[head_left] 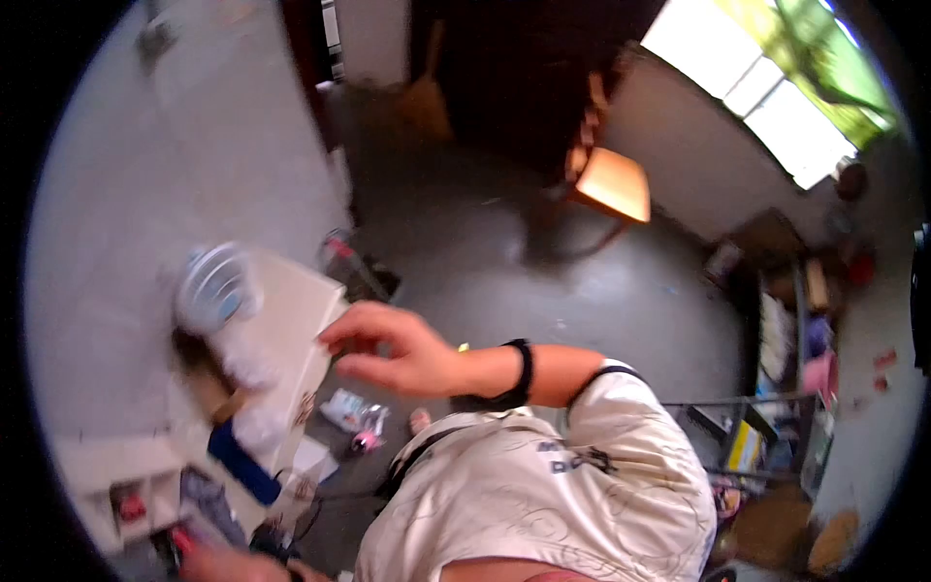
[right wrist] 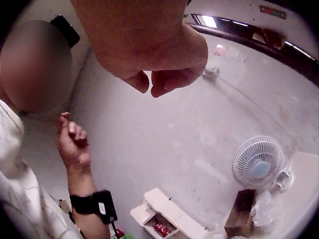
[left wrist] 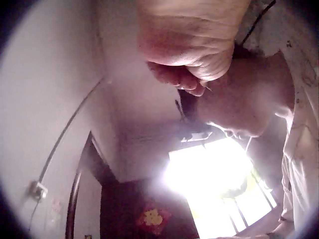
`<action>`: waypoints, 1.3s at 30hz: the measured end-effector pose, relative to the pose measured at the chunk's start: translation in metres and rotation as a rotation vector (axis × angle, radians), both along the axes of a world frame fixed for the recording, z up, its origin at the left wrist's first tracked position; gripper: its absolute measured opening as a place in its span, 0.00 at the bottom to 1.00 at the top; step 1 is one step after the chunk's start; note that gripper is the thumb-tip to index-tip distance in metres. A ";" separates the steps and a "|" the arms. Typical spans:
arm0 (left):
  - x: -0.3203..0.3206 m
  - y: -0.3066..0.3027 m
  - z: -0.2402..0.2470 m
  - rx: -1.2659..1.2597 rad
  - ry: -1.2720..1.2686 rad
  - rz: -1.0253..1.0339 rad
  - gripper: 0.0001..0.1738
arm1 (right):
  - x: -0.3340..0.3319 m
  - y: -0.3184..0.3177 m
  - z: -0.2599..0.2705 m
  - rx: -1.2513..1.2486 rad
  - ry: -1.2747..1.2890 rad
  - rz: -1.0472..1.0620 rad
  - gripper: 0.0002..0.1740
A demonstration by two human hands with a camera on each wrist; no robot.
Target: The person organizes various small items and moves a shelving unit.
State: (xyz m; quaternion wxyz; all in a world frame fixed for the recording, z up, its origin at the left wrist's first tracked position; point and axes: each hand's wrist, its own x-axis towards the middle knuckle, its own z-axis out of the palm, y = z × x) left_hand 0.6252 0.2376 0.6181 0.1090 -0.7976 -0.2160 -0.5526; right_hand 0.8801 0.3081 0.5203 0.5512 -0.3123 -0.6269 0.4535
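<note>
At the far left of the head view, low down, you have a small white shelf (right wrist: 172, 209) with a red item (right wrist: 160, 229) in one compartment. Just beside it, at the bottom edge, is your left hand (right wrist: 72, 142), blurred there. The right wrist view shows it raised with the fingers curled in toward the palm; you cannot tell whether they pinch anything small.

Higher up on the left, the fan (head_left: 215, 289) stands against the wall at the edge of a pale table (head_left: 296, 291). Below the fan you see a brown box (right wrist: 241, 211) with a clear plastic bag (right wrist: 264, 209) beside it, then a dark blue item (head_left: 242, 461) near the table's lower end. A shiny packet (head_left: 354, 412) lies to the right, below the table.

Next comes your right hand (head_left: 398, 351), in front of the table's right edge, its fingertips pointing toward the fan. The fingers are loosely bent, with a narrow gap between thumb and finger.

Further right, beyond your arm, a broom (head_left: 427, 102) leans in the corner and a wooden chair (head_left: 616, 184) stands on the floor. A bright window (head_left: 766, 97) is at the upper right.
</note>
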 end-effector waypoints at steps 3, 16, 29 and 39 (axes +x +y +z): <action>-0.007 0.014 -0.058 -0.769 -0.105 0.187 0.06 | -0.003 -0.009 0.003 -0.061 -0.012 0.029 0.16; 0.036 0.020 -0.067 -1.396 -0.523 -0.117 0.09 | -0.060 -0.014 0.016 -0.667 0.435 0.374 0.11; 0.047 0.017 -0.070 -0.857 -0.161 0.233 0.05 | -0.070 -0.015 0.015 -0.801 0.656 0.409 0.08; 0.044 0.021 -0.064 -0.767 -0.060 0.227 0.04 | -0.055 -0.009 0.015 -0.665 0.572 0.291 0.06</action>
